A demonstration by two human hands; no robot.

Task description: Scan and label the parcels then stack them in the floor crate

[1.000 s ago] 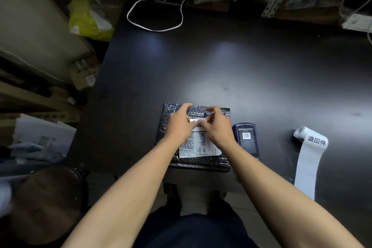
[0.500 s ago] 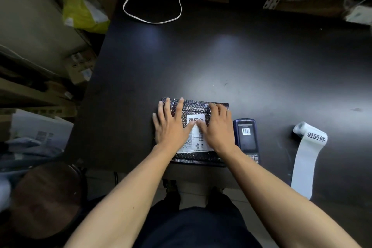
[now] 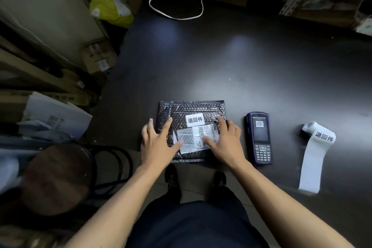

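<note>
Tabletop [image 3: 251, 66] carries the black bubble parcel [image 3: 199, 106] at its near edge, lying flat. My left hand [image 3: 159, 141] and right hand [image 3: 225, 141] rest on it with fingers spread, grasping nothing. Label roll [image 3: 316, 147] lies towards the right edge, scanner [image 3: 259, 137] just beside the parcel, a small white label [image 3: 194, 120] stuck on the parcel.

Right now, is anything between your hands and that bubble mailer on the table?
Nothing visible. The left hand and right hand lie flat on the bubble mailer, beside its white sticker. The scanner lies apart, on the right. The floor crate is not in view.
</note>
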